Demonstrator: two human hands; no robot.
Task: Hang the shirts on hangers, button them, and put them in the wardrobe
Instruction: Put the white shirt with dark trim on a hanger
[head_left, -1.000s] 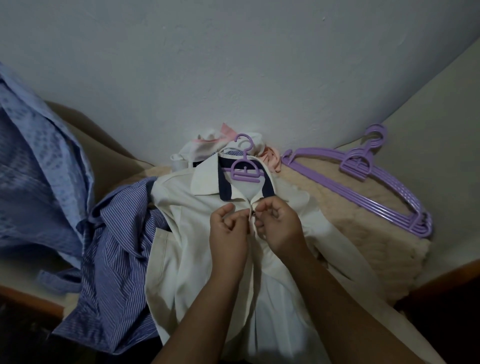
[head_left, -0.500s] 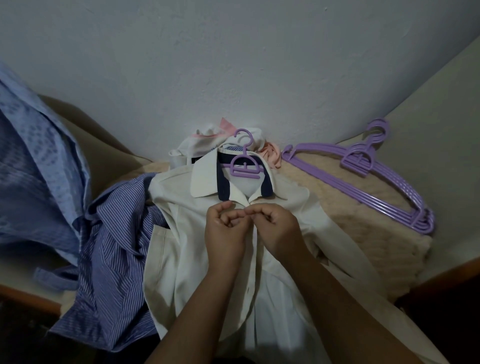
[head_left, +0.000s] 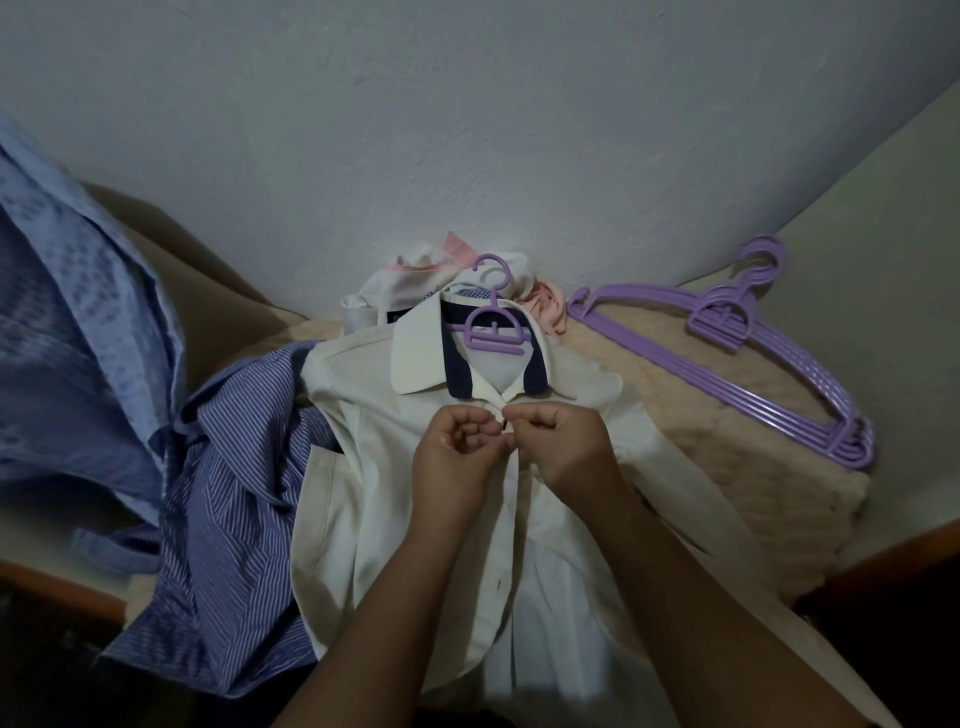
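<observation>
1. Your cream shirt (head_left: 415, 499) lies flat on the beige padded surface (head_left: 675, 415), already on a purple hanger (head_left: 493, 332). Expect it to be light, soft and floppy (the placket will slide), so grip the front edges right at the button.
2. Its long axis runs toward you, collar and hook pointing to the wall.
3. Your left hand (head_left: 457, 462) and right hand (head_left: 566, 447) pinch the placket just below the collar, fingers curled together.
4. Striped blue shirt (head_left: 234, 519) lies touching its left side; spare hangers (head_left: 753, 364) lie to the right.

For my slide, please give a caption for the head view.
Both hands pinch the placket of a cream shirt on a purple hanger.
</observation>
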